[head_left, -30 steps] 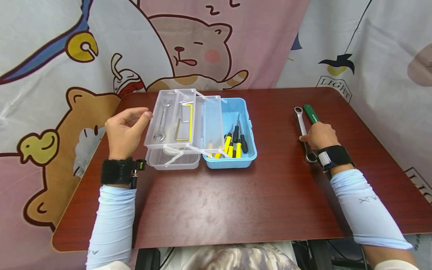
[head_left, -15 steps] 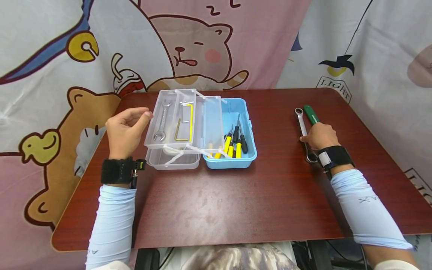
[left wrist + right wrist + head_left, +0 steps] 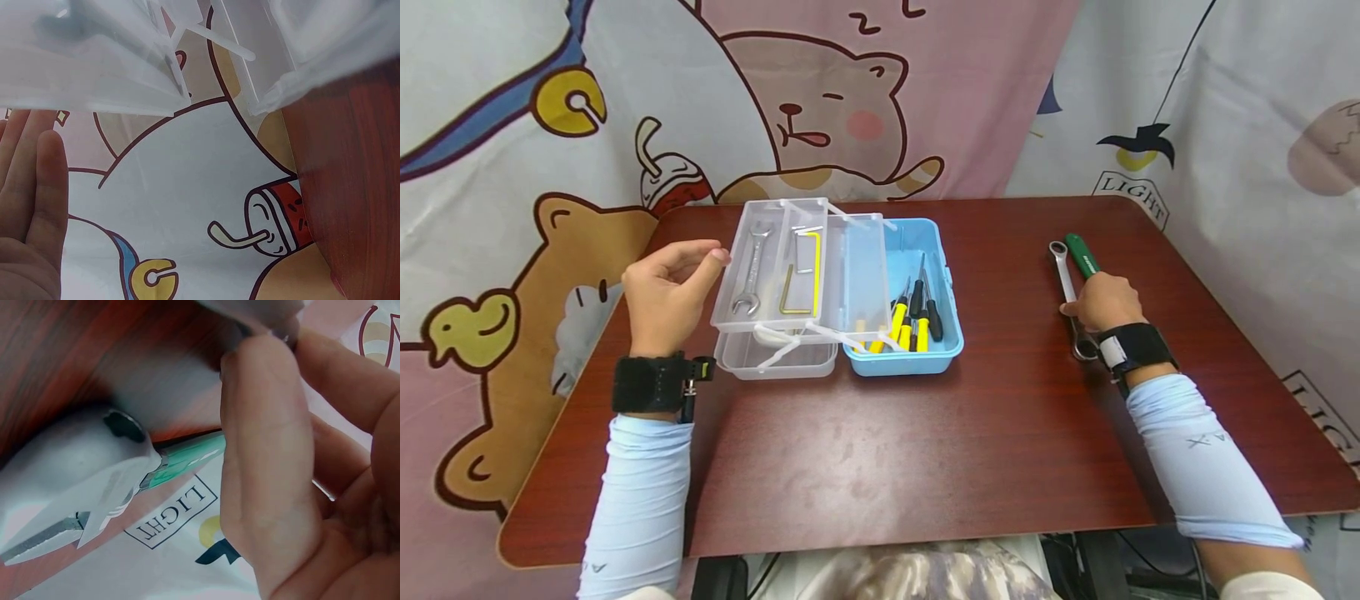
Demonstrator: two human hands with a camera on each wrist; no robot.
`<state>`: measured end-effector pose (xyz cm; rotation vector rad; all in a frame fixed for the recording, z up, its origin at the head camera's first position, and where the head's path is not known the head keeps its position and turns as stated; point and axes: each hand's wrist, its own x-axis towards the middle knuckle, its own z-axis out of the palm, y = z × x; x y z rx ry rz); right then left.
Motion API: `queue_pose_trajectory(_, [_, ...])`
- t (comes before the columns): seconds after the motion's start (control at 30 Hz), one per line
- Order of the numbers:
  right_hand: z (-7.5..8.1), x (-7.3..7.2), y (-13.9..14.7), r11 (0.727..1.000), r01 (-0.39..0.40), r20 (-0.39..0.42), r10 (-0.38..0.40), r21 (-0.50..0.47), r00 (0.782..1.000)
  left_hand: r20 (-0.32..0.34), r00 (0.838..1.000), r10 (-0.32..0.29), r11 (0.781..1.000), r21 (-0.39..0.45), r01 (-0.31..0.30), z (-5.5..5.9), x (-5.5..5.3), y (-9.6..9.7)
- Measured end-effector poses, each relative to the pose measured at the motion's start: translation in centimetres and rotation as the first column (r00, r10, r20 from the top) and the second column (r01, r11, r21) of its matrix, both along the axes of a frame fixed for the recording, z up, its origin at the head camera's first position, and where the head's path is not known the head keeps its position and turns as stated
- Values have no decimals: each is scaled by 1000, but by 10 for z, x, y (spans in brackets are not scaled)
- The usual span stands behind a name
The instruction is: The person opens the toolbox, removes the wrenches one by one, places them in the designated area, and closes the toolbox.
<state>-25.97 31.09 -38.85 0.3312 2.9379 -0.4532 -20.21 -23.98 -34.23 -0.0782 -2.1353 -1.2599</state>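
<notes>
In the head view my right hand (image 3: 1105, 302) is over two tools at the right of the table. It pinches a double-ended ring wrench (image 3: 1065, 279) by its shaft; in the right wrist view the fingers (image 3: 269, 444) meet on grey metal at the top edge. Beside the wrench lie pliers with a green handle (image 3: 1082, 256), whose silver head (image 3: 81, 469) shows in the right wrist view. My left hand (image 3: 666, 292) is at the left edge of the toolbox's clear upper tray (image 3: 861, 275), fingers fairly straight; whether they touch it I cannot tell.
The blue toolbox (image 3: 953, 312) holds several screwdrivers (image 3: 898, 321) with yellow or black handles. Its upper tray carries a combination wrench (image 3: 752, 271) and several hex keys (image 3: 817, 275). A lower clear tray (image 3: 737, 358) sits underneath. A printed curtain (image 3: 970, 100) hangs behind the table (image 3: 880, 467).
The head view has shifted slightly, so everything appears a little further left. Neither hand has visibly moved relative to the toolbox, wrench or pliers.
</notes>
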Motion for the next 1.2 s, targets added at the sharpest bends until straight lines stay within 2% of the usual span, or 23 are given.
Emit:
queue_pose_trajectory(0.3, [0,2,0,1000,15,-13,-15,-5,1000,-23,1000,-13,1000,0,13,0,1,2])
queue_pose_trajectory(0.53, [-1,1,3,1000,7,-12,-7,4,1000,-43,999,-32,999,20,33,-3,-3,0])
queue_pose_trajectory(1.2, [-1,-4,0,999,7,-19,-6,47,1000,-40,998,-47,998,28,48,-2,-2,1])
